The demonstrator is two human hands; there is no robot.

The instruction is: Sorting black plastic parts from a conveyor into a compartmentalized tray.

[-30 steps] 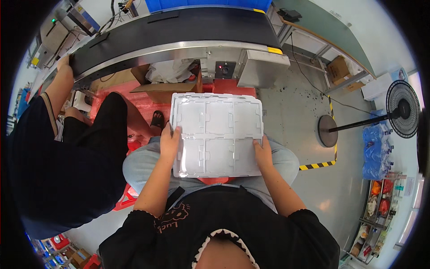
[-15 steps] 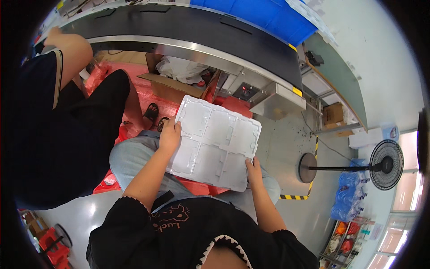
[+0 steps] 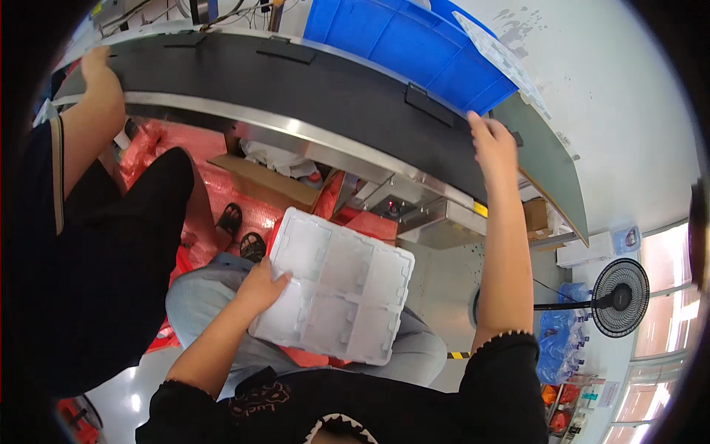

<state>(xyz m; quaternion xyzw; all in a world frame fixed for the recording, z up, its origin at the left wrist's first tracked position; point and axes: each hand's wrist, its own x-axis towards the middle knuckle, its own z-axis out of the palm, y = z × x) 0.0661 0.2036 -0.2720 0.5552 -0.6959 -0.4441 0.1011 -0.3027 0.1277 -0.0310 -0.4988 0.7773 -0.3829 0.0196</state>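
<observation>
A white plastic tray [image 3: 344, 270] with several rectangular compartments rests tilted on my lap. Its left edge is gripped by my left hand [image 3: 260, 287], thumb on top and the other fingers around the edge. My right hand [image 3: 494, 146] is off the tray, raised over the right end of the black conveyor belt [image 3: 347, 89] near a blue bin [image 3: 414, 48]. Its fingers are stretched out and I see nothing in them. Several flat black pieces, one of them a thin black panel [image 3: 429, 105], lie spaced along the belt.
A co-worker's arm [image 3: 92, 118] reaches to the belt at the left. An open cardboard box [image 3: 262, 181] stands under the conveyor. To the right are a grey-green board [image 3: 551, 177], a black fan [image 3: 621, 297] and wrapped water bottles [image 3: 558, 337]. White patterned sheets [image 3: 503, 63] lean on the bin.
My right hand has let go of the tray and moved up and right to the belt's end. My left hand still holds the tray. The view has shifted, showing more of the belt.
</observation>
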